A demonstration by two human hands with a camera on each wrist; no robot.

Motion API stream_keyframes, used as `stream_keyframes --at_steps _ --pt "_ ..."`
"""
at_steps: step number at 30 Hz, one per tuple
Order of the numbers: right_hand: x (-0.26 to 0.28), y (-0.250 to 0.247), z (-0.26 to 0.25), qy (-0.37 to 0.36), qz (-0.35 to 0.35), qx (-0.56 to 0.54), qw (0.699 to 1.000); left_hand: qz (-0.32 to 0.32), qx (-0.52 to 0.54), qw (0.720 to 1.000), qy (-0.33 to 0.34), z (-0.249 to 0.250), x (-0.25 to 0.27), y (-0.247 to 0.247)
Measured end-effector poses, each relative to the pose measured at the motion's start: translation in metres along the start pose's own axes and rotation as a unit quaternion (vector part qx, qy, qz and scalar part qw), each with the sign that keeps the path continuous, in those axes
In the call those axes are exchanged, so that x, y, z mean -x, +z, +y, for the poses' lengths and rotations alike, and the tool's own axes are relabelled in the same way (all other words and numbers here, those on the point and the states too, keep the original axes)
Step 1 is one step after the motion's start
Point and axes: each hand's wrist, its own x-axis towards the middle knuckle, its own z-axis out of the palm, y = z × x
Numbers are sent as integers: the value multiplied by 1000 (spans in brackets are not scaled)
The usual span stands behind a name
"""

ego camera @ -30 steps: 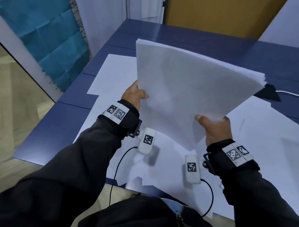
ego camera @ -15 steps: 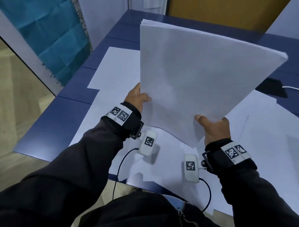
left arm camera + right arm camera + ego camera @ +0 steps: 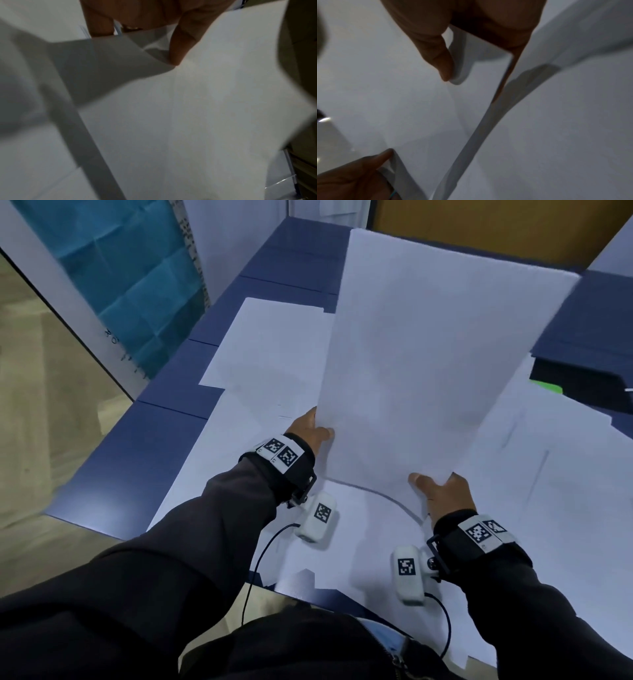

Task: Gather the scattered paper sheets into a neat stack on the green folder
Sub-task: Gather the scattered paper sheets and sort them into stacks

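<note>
A person is holding a bundle of paper sheets [image 3: 442, 364] above the desk [image 3: 144, 453], the left hand [image 3: 310, 428] pinching its near left edge and the right hand [image 3: 445, 491] pinching its near corner. Beyond the right grip, a sliver of the green folder [image 3: 544, 387] is showing under loose sheets [image 3: 274, 347]. The paper is looking light, floppy and slippery; edge holds should suit it best. Compared with a second ago, the bundle is lying flatter and squarer.

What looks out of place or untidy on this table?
Loose sheets lie askew across the blue table, overlapping at different angles. They almost bury the green folder; only a corner shows. The held stack is not yet on it.
</note>
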Motion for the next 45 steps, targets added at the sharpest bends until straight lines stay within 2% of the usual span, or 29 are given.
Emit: stream_keyframes --at_steps 4,9,11,13,16,18,24,26,29,33,35,36,40,41,43,45 --pt "-5 4 4 15 15 4 1000 -24 -123 992 -8 15 -1 -13" --pt "-11 3 14 102 30 -9 994 67 -64 994 -60 30 -35 -52" --pt "-12 0 19 134 32 -10 990 111 -140 982 -68 39 -62 -80" --pt "-13 0 24 155 40 -18 987 125 -292 941 -115 45 -88 -110" --pt "-16 -2 30 174 33 -11 984 84 -514 841 -148 47 -114 -152" --pt "-18 -4 29 154 24 22 987 39 -610 775 -161 47 -121 -170" --pt "-30 -1 48 146 12 37 989 -40 -741 648 -173 62 -124 -156" --pt "-31 0 55 155 4 10 988 -46 -768 618 -164 64 -136 -155" --pt "-32 0 57 155 -4 -31 987 -70 -785 587 -185 71 -144 -157" --pt "-29 1 52 142 -11 -56 988 -101 -789 577 -185 76 -148 -159" --pt "-29 0 53 138 -14 -64 988 -111 -776 592 -185 79 -150 -156" --pt "-29 0 51 136 -17 -64 988 -107 -770 601 -187 78 -152 -154" --pt "-30 1 52 147 -14 -76 986 -56 -781 599 -168 79 -139 -143" --pt "-30 1 53 153 -9 -85 985 -35 -774 611 -163 78 -138 -145" --pt "-30 1 53 162 -6 -89 983 13 -740 660 -132 79 -137 -154" --pt "-29 1 51 157 -11 -65 985 57 -666 734 -121 77 -141 -169"
